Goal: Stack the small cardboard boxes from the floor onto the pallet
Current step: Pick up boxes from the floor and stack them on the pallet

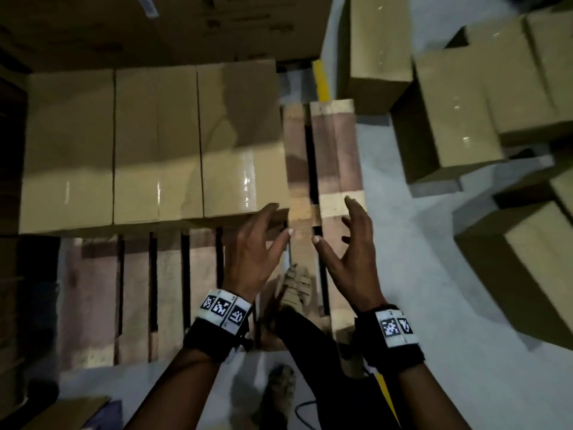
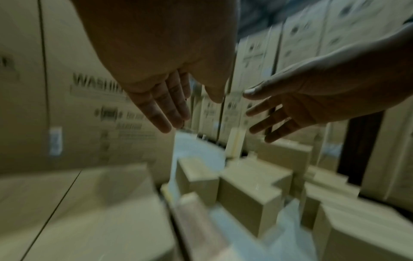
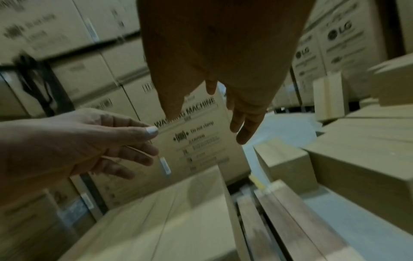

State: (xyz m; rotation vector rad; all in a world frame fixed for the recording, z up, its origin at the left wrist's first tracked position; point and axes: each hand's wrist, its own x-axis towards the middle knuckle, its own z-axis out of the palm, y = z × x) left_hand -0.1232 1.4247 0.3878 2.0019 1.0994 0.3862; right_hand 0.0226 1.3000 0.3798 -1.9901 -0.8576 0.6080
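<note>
Three brown cardboard boxes (image 1: 155, 144) stand side by side in a row on the wooden pallet (image 1: 136, 293). Both of my hands hover empty over the pallet's right part, just off the near right corner of the rightmost box (image 1: 242, 138). My left hand (image 1: 257, 240) has its fingers straight and spread, and so does my right hand (image 1: 350, 237), palms facing each other. Several more small boxes (image 1: 455, 107) lie on the grey floor to the right. In the left wrist view my left hand (image 2: 165, 98) and right hand (image 2: 286, 113) are both open in the air.
Tall printed washing-machine cartons (image 3: 192, 134) stand behind the pallet. A yellow floor line (image 1: 321, 82) runs past the pallet's right edge. My foot (image 1: 296, 287) is on the pallet slats, the other (image 1: 279, 389) on the floor. Another floor box (image 1: 533, 262) sits close on the right.
</note>
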